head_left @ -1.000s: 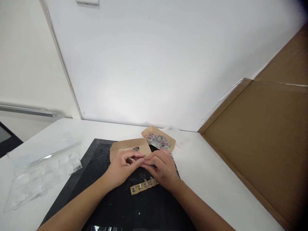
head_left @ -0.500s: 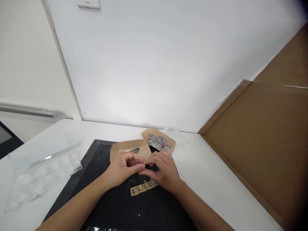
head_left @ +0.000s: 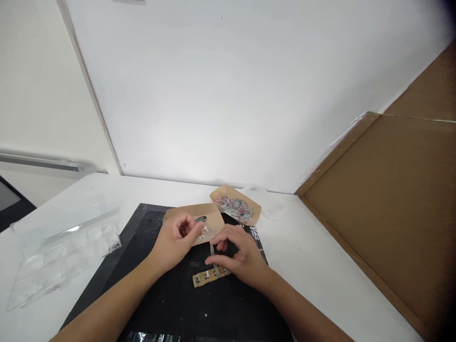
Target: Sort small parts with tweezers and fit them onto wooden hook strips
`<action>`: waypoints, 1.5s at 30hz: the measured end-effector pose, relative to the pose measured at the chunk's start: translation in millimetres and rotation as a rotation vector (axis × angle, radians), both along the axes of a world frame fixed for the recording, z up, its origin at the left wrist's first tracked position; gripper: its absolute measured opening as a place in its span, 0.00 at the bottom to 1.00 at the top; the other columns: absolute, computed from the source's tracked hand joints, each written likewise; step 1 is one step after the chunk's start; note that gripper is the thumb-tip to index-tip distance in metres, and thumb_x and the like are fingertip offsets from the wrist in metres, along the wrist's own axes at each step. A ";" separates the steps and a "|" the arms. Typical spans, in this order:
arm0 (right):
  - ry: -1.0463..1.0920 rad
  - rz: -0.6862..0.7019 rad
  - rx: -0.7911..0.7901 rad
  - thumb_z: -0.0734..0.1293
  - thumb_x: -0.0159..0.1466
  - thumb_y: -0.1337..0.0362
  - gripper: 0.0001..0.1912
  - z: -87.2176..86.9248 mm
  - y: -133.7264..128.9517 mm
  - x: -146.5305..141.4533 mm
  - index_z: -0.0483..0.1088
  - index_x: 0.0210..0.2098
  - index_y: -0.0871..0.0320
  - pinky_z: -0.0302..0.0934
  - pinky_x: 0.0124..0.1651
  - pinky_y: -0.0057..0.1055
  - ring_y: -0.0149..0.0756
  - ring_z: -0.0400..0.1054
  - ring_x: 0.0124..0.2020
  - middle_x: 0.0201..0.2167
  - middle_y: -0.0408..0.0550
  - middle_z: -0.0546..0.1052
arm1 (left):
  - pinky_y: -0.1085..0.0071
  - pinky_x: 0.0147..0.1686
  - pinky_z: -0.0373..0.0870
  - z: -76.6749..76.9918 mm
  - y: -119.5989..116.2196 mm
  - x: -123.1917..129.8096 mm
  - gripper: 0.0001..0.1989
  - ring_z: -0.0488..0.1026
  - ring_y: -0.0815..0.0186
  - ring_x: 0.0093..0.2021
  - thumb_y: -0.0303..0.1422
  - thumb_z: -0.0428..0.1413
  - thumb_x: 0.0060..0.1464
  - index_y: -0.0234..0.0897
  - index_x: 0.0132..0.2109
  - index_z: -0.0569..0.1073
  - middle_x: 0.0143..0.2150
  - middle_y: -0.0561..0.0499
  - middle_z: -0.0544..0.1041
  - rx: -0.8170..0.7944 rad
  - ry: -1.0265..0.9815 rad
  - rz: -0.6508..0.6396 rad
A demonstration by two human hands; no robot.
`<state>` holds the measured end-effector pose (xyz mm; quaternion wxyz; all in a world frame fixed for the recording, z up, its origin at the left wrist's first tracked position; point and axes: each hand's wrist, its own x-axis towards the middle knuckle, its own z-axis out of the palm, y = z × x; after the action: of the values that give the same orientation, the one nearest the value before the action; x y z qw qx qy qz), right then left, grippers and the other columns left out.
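Note:
My left hand hovers over the near edge of a brown paper tray. Its fingers are curled, with the thumb close to the index finger; anything between them is too small to make out. Between the index finger and thumb of my right hand runs a slim clear nail tip, spanning the gap. Just below that hand lies a wooden strip with a row of small metal holders, some with clear pieces standing on them. The right hand hides its far end.
Small white bits and a dark-handled tool lie in the paper tray. Behind it, a second tray holds many clear and coloured packets. A clear compartment box stands left of the black mat. Cardboard rises on the right.
My hands, which met at the fingertips, have parted. The left hand has moved up and left; the right hand's finger and thumb have spread, with the clear nail tip now showing between them.

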<state>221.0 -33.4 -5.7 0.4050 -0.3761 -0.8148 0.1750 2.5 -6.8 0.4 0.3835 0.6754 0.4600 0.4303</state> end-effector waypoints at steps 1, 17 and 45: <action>0.001 0.008 -0.045 0.76 0.59 0.47 0.18 0.6 -2.0 -1.6 0.75 0.39 0.53 0.61 0.39 0.34 0.34 0.69 0.32 0.30 0.41 0.76 | 0.74 0.26 0.59 -0.7 0.7 -1.0 0.19 0.65 0.70 0.26 0.45 0.58 0.62 0.37 0.30 0.68 0.26 0.54 0.72 0.057 0.005 0.088; -0.295 0.130 -0.012 0.78 0.54 0.44 0.20 -2.6 -16.4 -16.0 0.78 0.38 0.50 0.54 0.45 0.35 0.33 0.68 0.37 0.33 0.40 0.73 | 0.70 0.28 0.60 8.7 -10.1 3.3 0.13 0.64 0.69 0.24 0.38 0.54 0.63 0.39 0.30 0.68 0.23 0.56 0.68 0.344 0.242 0.279; -0.325 0.135 -0.051 0.73 0.59 0.40 0.22 -10.2 -15.7 -16.4 0.77 0.40 0.51 0.48 0.48 0.37 0.34 0.67 0.40 0.36 0.42 0.72 | 0.70 0.27 0.59 4.5 -9.9 4.8 0.10 0.63 0.69 0.23 0.34 0.55 0.62 0.38 0.31 0.68 0.23 0.56 0.68 0.388 0.268 0.209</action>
<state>204.7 -49.1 -15.9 0.2456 -0.3541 -0.8882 0.1591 7.3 -16.6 4.9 0.1358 0.7363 0.4828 0.4543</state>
